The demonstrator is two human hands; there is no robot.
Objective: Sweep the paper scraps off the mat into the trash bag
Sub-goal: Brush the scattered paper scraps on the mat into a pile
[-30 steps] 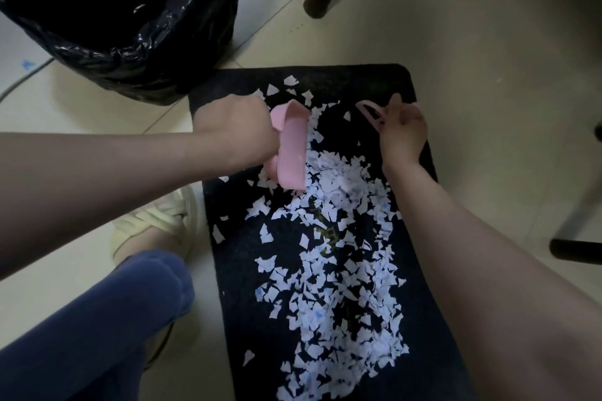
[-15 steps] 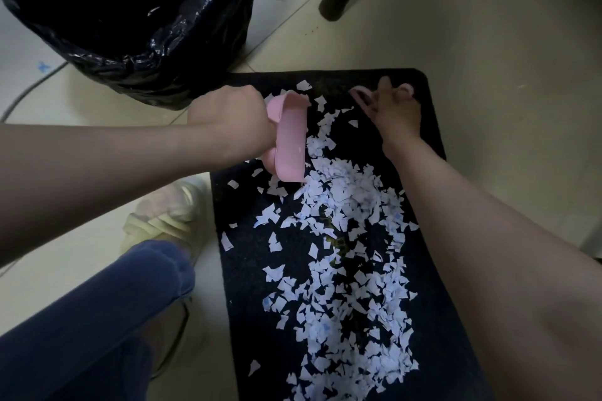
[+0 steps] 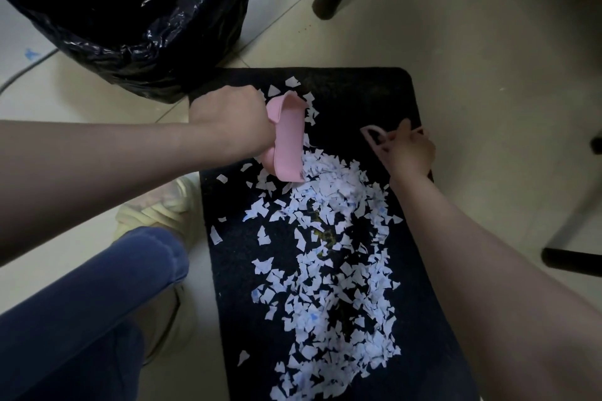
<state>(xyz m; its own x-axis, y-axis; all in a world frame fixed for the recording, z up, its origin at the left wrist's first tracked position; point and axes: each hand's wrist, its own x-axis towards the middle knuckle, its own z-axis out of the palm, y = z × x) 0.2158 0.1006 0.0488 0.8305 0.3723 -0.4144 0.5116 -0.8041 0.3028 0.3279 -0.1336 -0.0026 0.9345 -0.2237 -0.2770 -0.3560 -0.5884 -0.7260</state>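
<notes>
Pink dustpan [image 3: 286, 140] in left hand [image 3: 231, 117], pink tool [image 3: 371, 137] in right hand [image 3: 412, 150], both grips curled.

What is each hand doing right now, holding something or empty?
Left hand: closed round the handle of a pink dustpan.
Right hand: closed round a pink looped tool, probably a small brush; its head is hidden.

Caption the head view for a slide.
Left hand grips a pink dustpan at paper scraps on a black mat; right hand holds a pink tool.
</notes>
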